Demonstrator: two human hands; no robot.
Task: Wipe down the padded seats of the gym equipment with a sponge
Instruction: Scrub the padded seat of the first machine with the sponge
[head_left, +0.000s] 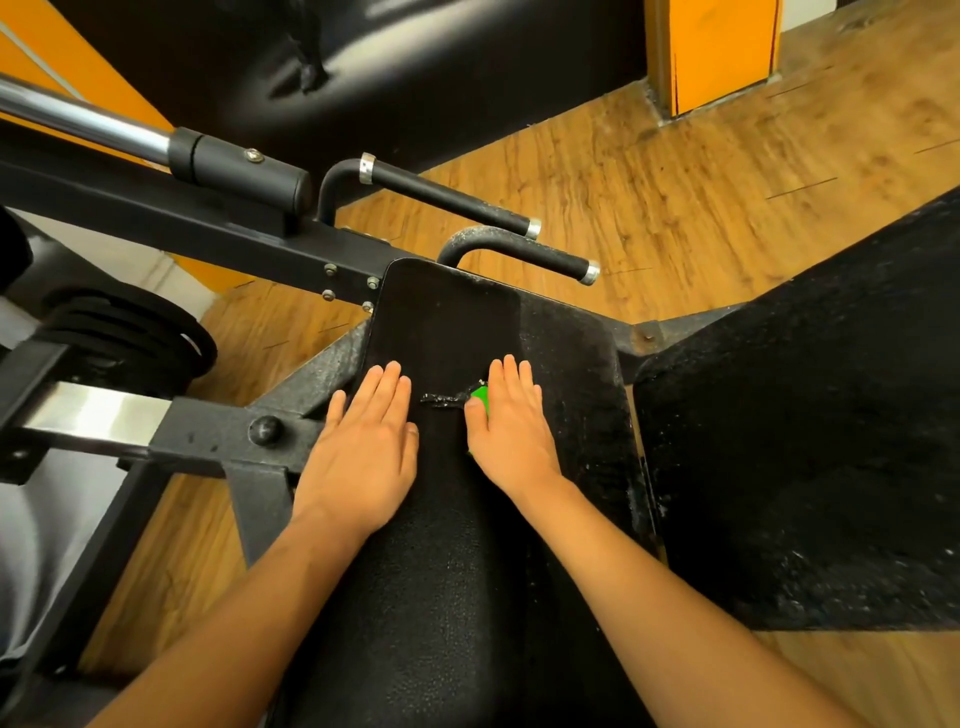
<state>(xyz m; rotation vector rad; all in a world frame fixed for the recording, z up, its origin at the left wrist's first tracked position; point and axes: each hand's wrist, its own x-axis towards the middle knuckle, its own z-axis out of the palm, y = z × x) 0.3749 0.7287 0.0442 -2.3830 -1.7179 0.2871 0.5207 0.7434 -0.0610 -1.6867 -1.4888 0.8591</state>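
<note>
**Both hands flat on the padded seat, sponge under the right palm**

The left hand (363, 441) lies palm down on the padded seat (447, 322), near the seat's left edge. Its fingers (392, 387) are straight and close together, released and gripping nothing. The thumb lies along the inner side of the hand, and the little finger reaches almost to the seat's left border.

The right hand (511, 421) is also palm down, towards the middle of the seat and just right of the left hand, with a strip of bare black padding between them. Its fingers (509, 379) are extended and held together, pressing flat rather than curled. Under this hand is the green sponge (480, 399). Only a small bright corner of it shows, between the thumb and the forefinger; the palm hides the rest. A short wet, foamy streak (441, 400) runs left from that corner across the padding.

The far right part of the seat looks dusty and speckled, while the far left part is a darker, cleaner black.

Beyond the far end of the seat, two black handles (452, 195) with silver end caps stick out over the wooden floor (675, 182). To the seat's left is the black metal frame (208, 431), with a stack of weight plates (130, 332) further left and a chrome bar (78, 122) above them. To the seat's right is a second black pad (805, 415), its surface speckled with pale flecks. An orange pillar (722, 52) stands on the floor well beyond the seat.
</note>
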